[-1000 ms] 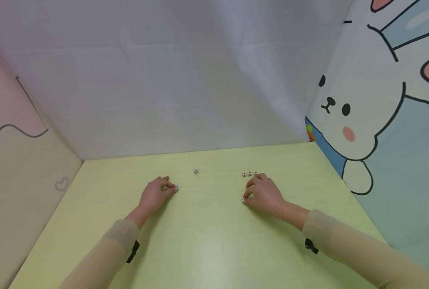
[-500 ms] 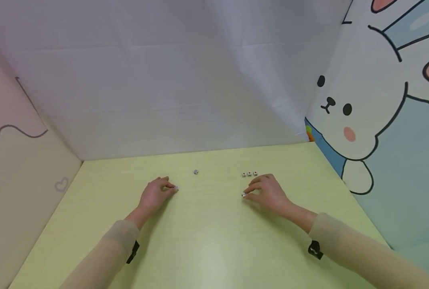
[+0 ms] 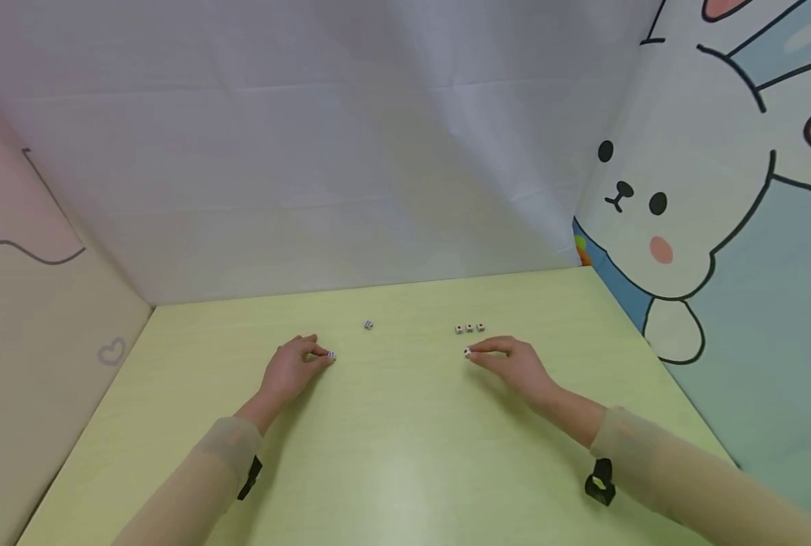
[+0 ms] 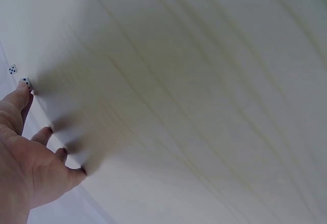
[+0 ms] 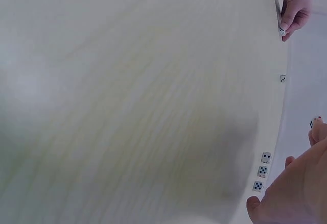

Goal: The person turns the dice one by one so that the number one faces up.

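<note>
My left hand [image 3: 296,370] pinches a small white die [image 3: 332,356] between thumb and fingertip, at the table surface. In the left wrist view that die [image 4: 25,83] shows dark pips. Farther back lies a single die [image 3: 368,324], apart from both hands. My right hand [image 3: 517,369] pinches another die [image 3: 467,353] between thumb and forefinger; red and dark pips show on this die [image 5: 316,122] in the right wrist view, where it appears raised off the table. Just beyond the right hand, three dice stand in a short row, the middle die [image 3: 469,327] among them.
The pale yellow table [image 3: 391,440] meets a white cloth wall [image 3: 350,189] at its back edge. A side panel with a cartoon rabbit [image 3: 664,227] rises on the right, and a pink and cream panel [image 3: 36,364] on the left.
My right hand has lifted its die and moved it away from me, toward the row, which is now fully uncovered. The left hand keeps its pinch in nearly the same place.
</note>
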`<act>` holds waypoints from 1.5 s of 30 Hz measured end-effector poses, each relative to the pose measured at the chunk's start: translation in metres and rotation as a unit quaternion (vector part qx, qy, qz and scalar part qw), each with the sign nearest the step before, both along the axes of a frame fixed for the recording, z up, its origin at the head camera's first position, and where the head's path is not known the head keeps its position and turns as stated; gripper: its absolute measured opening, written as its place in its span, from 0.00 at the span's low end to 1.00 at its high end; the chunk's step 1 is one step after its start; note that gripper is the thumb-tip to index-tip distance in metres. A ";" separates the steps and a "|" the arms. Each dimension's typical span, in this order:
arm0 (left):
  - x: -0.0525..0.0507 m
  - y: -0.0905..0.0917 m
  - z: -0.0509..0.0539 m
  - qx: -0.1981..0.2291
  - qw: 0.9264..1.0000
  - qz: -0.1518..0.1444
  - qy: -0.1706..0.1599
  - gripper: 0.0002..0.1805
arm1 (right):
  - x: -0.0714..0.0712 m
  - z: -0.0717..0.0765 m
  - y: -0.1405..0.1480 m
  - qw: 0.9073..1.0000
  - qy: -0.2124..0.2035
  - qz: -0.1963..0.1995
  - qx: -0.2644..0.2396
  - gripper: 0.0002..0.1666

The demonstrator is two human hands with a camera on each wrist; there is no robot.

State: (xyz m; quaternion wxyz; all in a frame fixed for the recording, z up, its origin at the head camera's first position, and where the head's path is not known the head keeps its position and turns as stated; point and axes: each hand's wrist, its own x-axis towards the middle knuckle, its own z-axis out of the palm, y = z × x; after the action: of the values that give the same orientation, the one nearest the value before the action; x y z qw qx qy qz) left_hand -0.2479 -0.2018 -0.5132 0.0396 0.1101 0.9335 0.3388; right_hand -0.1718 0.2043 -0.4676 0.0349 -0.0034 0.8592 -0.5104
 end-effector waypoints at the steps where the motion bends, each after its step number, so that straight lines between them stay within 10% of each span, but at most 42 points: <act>1: 0.000 0.000 0.000 0.001 1.000 0.000 0.000 0.10 | 0.001 -0.001 -0.001 1.000 -0.010 -0.012 -0.014 0.19; 9: 0.001 0.000 0.002 0.006 1.000 -0.001 -0.003 0.11 | 0.007 -0.011 -0.011 0.996 0.021 -0.057 -0.062 0.19; 26: -0.002 -0.002 0.000 0.002 1.000 -0.001 -0.001 0.11 | 0.003 -0.031 -0.020 0.992 0.049 -0.077 0.084 0.11; 45: 0.008 -0.008 -0.002 -0.001 1.000 0.007 0.000 0.10 | 0.014 -0.042 -0.032 0.990 0.020 -0.073 0.116 0.09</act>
State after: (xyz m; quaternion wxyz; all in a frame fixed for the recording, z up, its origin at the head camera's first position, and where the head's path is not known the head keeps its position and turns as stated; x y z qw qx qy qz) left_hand -0.2402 -0.2094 -0.5156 0.0371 0.1034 0.9346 0.3382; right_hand -0.1582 0.1726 -0.5101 -0.0193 0.0528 0.9110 -0.4085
